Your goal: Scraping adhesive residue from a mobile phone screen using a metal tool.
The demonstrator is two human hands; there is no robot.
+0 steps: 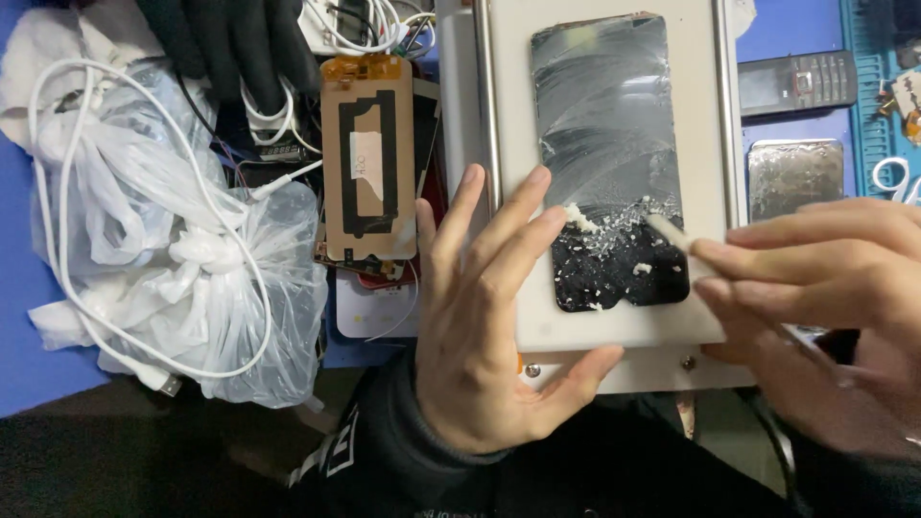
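Phone screen panel (pixel 609 144) lies flat on a white plate (pixel 614 321), bare margins all round. Plastic bag (pixel 192 278) crowds the blue surface (pixel 19 288) leftward. Left hand (pixel 489 326) lies open, fingers spread, pressing the plate's edge; right hand (pixel 815 288) pinches a white scraper (pixel 667 233) on the glass.

Head view, close, straight down

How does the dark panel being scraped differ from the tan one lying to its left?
The dark panel lies on a white plate, smeared with whitish residue and crumbs; the tan panel lies on a pile of parts, free of crumbs. The right hand holds a pale scraper to the dark one; the left hand steadies the plate. No hand touches the tan one. Both are upright rectangles.
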